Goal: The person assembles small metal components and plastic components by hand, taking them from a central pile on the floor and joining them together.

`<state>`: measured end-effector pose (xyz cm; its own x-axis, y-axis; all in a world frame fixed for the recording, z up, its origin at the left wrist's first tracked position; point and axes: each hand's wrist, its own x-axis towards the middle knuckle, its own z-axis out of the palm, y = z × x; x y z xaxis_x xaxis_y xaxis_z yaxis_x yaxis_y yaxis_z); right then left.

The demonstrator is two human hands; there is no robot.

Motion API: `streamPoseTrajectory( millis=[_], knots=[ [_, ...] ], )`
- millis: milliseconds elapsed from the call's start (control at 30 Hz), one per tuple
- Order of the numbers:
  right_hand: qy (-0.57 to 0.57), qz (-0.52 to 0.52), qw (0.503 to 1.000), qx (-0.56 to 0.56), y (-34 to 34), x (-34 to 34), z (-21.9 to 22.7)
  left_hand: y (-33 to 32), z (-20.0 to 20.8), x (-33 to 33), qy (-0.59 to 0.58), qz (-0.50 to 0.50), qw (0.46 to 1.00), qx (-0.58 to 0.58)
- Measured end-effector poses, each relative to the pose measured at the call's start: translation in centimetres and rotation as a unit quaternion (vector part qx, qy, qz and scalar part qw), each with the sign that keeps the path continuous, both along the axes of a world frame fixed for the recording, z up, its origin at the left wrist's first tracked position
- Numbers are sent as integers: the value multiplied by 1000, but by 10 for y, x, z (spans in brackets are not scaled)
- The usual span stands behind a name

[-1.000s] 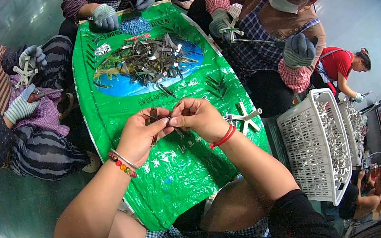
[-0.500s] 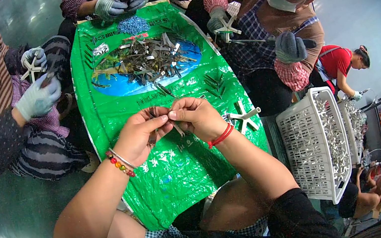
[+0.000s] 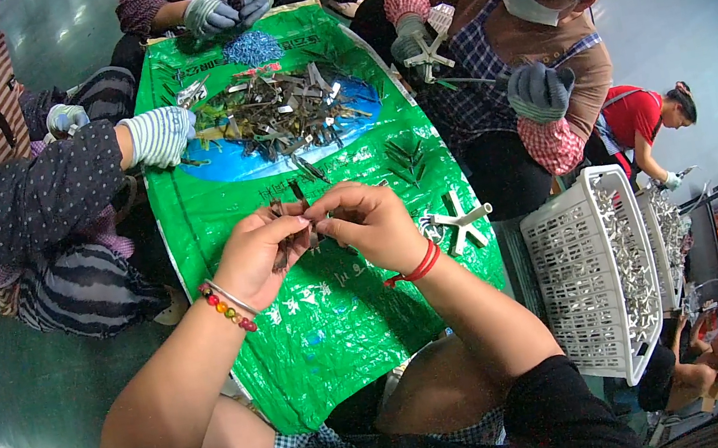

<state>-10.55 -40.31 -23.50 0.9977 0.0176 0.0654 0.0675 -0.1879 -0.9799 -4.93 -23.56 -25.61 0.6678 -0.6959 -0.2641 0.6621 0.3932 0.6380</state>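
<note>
My two hands meet over a green printed plastic sheet (image 3: pixel 307 366). Dark, narrow strips (image 3: pixel 280 256) are gripped in my left hand (image 3: pixel 253 259), one lying along the curled fingers. At the fingertips, my right hand (image 3: pixel 378 223) pinches a strip together with the left; its exact shape is partly hidden by the fingers. Beyond them lies a loose heap of dark strips (image 3: pixel 289 117) mixed with light bits, and a few strips (image 3: pixel 309 170) lie nearer me. To the right of my right wrist rests a white, several-armed star-shaped piece (image 3: pixel 460 220).
Small blue pieces (image 3: pixel 252 47) are piled at the sheet's far end. A co-worker's striped glove (image 3: pixel 161 136) reaches to the heap from the left. At right, another gloved co-worker holds a white star piece (image 3: pixel 427 49). White crates (image 3: pixel 578 282) of metallic-looking parts stand at right.
My right fingers have lifted and loosened slightly, and a dark strip now sticks up between my hands. The left co-worker has stretched a gloved hand to the heap.
</note>
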Motion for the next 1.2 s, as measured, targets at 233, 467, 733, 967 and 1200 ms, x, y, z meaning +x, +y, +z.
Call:
streamPoseTrajectory(
  millis=[233,467,733,967,1200],
  knots=[
    [-141,-17,964,-226,1,0,17,4,1,0,61,-16,998,6],
    [-104,-164,942,-274,-44,5,22,3,2,-1,94,-77,992,26],
    [-60,-250,851,-457,-97,-4,3,2,2,-3,65,-99,990,71],
    [1,-228,805,-547,-104,-8,-7,0,3,-6,-15,-173,983,65],
    [63,-198,775,-597,-99,-6,-16,2,2,-4,-37,-156,985,65]
  ],
)
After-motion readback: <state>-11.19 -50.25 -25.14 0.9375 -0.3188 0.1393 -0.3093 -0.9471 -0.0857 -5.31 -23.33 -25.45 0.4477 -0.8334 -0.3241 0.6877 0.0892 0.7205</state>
